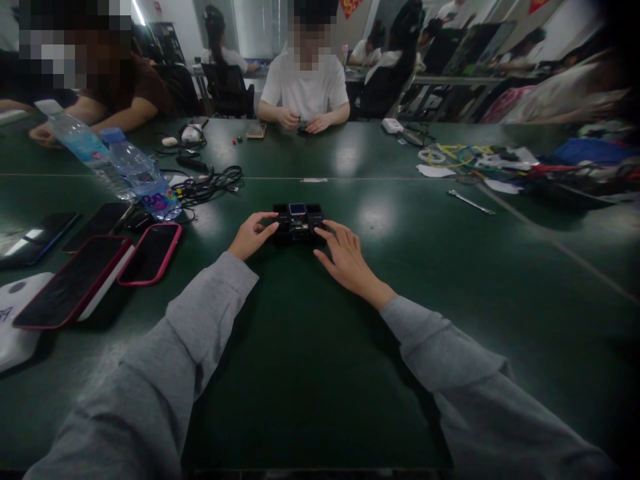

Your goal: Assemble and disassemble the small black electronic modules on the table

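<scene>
A black electronic device (299, 228) with a small light-coloured screen and exposed parts in its middle lies on the dark green table in front of me. My left hand (251, 235) holds its left end, thumb and forefinger against the side. At the opposite end is my right hand (346, 259), fingers stretched out and apart, with fingertips touching the device's right edge. The right thumb sits a little below, off the device. Grey sleeves cover both my forearms.
On the left are several phones (150, 255), two plastic bottles (143, 175) and black cables (215, 183). A wrench (471, 202) lies at right, before a heap of wires (465, 157). Across the table (320, 373), a person in a white shirt (306, 87) handles a small dark item.
</scene>
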A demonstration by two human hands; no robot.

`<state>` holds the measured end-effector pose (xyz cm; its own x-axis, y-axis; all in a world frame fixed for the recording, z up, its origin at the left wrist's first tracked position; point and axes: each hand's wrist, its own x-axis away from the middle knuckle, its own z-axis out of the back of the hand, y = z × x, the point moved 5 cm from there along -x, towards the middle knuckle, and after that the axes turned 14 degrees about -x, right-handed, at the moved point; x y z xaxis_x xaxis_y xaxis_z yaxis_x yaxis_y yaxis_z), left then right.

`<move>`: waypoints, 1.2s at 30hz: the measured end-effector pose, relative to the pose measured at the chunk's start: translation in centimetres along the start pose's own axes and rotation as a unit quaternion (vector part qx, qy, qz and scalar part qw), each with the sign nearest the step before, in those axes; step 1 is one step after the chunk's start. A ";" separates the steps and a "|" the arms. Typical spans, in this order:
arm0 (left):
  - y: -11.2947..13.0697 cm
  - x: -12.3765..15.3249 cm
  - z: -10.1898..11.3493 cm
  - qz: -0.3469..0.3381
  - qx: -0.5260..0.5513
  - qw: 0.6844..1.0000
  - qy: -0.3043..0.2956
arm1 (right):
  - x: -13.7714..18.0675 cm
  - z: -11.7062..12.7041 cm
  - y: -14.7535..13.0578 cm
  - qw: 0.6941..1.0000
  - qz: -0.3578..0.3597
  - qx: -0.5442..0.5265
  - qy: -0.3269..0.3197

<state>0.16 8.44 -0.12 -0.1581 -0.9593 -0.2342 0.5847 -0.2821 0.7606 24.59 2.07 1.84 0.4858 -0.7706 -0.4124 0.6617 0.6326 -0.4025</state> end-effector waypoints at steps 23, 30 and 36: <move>0.3 0.0 0.0 -0.004 0.002 1.000 0.014 | 0.0 0.0 0.1 1.000 -0.008 -0.011 -0.006; 0.4 0.2 0.0 0.001 0.004 1.000 0.001 | 0.0 0.0 0.1 1.000 -0.007 -0.015 -0.010; 0.7 0.3 0.1 0.008 -0.001 1.000 -0.001 | 0.0 0.1 0.0 1.000 -0.011 -0.018 -0.013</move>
<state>0.42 7.98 0.43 -0.1506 -0.9637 -0.2204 0.5889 -0.2665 0.7630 24.64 2.05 1.87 0.4855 -0.7864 -0.3820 0.6518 0.6168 -0.4413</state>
